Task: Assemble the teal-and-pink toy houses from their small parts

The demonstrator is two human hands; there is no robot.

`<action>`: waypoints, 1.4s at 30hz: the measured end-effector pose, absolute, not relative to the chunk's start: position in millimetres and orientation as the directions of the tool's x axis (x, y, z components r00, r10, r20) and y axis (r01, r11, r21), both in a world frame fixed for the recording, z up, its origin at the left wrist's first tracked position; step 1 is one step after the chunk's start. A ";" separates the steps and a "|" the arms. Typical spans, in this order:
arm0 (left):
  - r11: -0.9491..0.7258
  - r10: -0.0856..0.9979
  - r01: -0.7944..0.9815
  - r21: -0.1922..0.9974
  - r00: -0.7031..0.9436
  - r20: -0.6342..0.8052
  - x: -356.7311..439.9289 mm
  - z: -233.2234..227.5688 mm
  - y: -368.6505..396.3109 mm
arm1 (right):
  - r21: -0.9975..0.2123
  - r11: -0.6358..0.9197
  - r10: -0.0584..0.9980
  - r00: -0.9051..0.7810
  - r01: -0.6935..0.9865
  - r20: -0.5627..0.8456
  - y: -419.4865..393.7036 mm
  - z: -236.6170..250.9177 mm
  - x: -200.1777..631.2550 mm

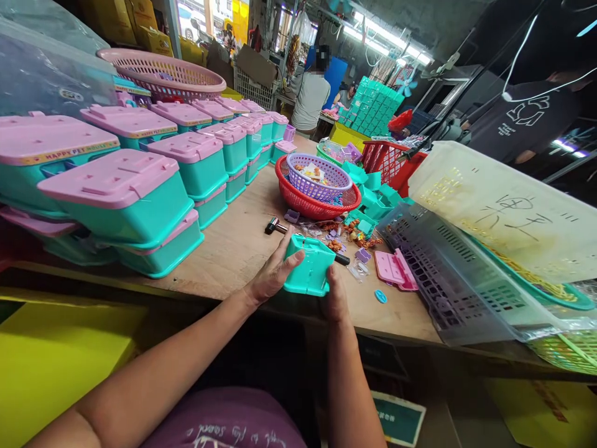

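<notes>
Head view: both hands on one teal plastic box base [308, 266], held at the near edge of the wooden workbench [233, 249]. Left hand [272, 274] wraps its left side, thumb on the rim; right hand [334, 298] grips its right side, fingers mostly hidden behind it.

Counts: 1 pink lid [395, 269] lying flat just right of the base; 1 blue oval piece [380, 296] near it; 1 small hammer [276, 226] beyond the base; 1 purple basket [319, 177] nested in 1 red basket [303, 198]; 1 pink basket [163, 73] top left. Finished teal-and-pink boxes [125, 199] stacked in rows on the left, a dozen or more, exact count unclear. Grey crate [433, 280] and translucent bin [504, 211] at right.

Room: cluttered workshop, strip lights overhead, a person [311, 94] standing at the back.
</notes>
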State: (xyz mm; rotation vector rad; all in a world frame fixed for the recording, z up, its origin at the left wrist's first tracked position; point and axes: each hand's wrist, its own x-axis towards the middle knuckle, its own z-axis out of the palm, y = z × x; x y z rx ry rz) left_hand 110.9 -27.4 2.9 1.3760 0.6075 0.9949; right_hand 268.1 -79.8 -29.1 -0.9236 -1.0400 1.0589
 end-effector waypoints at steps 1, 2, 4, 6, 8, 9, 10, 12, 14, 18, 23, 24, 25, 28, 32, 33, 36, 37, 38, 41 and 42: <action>-0.089 0.855 -0.224 0.971 0.483 0.189 111.2 3.0 -27.7 | -0.943 0.241 0.966 0.153 -0.227 0.210 -79.7 -27.6 267.3; -0.089 0.856 -0.226 0.970 0.481 0.190 111.3 3.1 -27.8 | -0.943 0.243 0.965 0.154 -0.228 0.211 -79.8 -26.1 266.5; -0.085 0.856 -0.233 0.969 0.481 0.190 111.5 3.3 -28.0 | -0.943 0.244 0.964 0.159 -0.227 0.211 -80.1 -23.5 265.6; -0.068 0.851 -0.255 0.965 0.490 0.189 111.6 3.3 -27.8 | -0.942 0.248 0.962 0.176 -0.227 0.211 -80.5 -21.7 265.5; -0.057 0.847 -0.283 0.958 0.495 0.197 111.7 3.2 -27.5 | -0.941 0.251 0.958 0.196 -0.228 0.208 -80.9 -21.0 266.0; -0.057 0.846 -0.295 0.954 0.493 0.203 111.8 3.0 -27.5 | -0.940 0.251 0.957 0.205 -0.232 0.205 -81.0 -21.0 266.3; -0.060 0.846 -0.302 0.952 0.491 0.209 112.0 2.9 -27.5 | -0.940 0.246 0.958 0.208 -0.237 0.199 -81.1 -21.3 266.7; -0.071 0.847 -0.302 0.951 0.486 0.217 112.1 2.8 -27.9 | -0.941 0.229 0.962 0.206 -0.249 0.180 -81.2 -22.4 267.4; -0.076 0.847 -0.295 0.952 0.484 0.217 112.1 3.0 -28.8 | -0.942 0.217 0.965 0.202 -0.257 0.167 -81.2 -23.9 267.7; -0.087 0.845 -0.275 0.957 0.488 0.217 111.3 5.0 -31.3 | -0.943 0.230 0.961 0.212 -0.239 0.180 -81.4 -26.3 267.8; -0.112 0.857 -0.216 0.970 0.473 0.204 109.9 7.0 -32.6 | -0.948 0.234 0.959 0.213 -0.218 0.188 -82.0 -27.8 267.3; -0.121 0.858 -0.208 0.971 0.470 0.207 109.8 6.9 -32.4 | -0.949 0.229 0.960 0.213 -0.216 0.183 -82.0 -28.3 267.1; -0.132 0.860 -0.200 0.971 0.464 0.212 109.6 6.6 -32.3 | -0.951 0.224 0.961 0.213 -0.215 0.179 -82.0 -28.9 266.8; -0.156 0.860 -0.184 0.970 0.458 0.225 109.1 5.3 -32.3 | -0.952 0.217 0.964 0.203 -0.216 0.174 -82.6 -30.9 265.9; -0.139 0.855 -0.187 0.972 0.473 0.213 109.4 1.5 -31.4 | -0.949 0.225 0.963 0.198 -0.219 0.182 -82.7 -34.4 267.2; -0.135 0.855 -0.191 0.972 0.473 0.211 110.0 0.3 -30.8 | -0.950 0.229 0.962 0.200 -0.214 0.187 -82.3 -35.1 268.3; -0.167 0.849 -0.199 0.966 0.469 0.244 112.2 -2.9 -29.8 | -0.952 0.251 0.957 0.194 -0.174 0.217 -81.8 -34.4 271.6; -0.197 0.846 -0.189 0.962 0.463 0.264 112.8 -3.9 -29.8 | -0.953 0.265 0.954 0.187 -0.149 0.236 -82.0 -33.2 272.3; -0.232 0.846 -0.168 0.958 0.452 0.284 113.2 -4.8 -30.0 | -0.953 0.278 0.950 0.177 -0.118 0.256 -82.2 -31.6 272.7; -0.305 0.865 -0.057 0.950 0.400 0.302 114.0 -6.7 -30.4 | -0.950 0.311 0.939 0.163 -0.020 0.304 -82.6 -25.8 272.3; -0.309 0.874 -0.025 0.951 0.387 0.294 114.1 -6.8 -30.5 | -0.948 0.318 0.934 0.169 0.008 0.315 -82.5 -24.0 271.7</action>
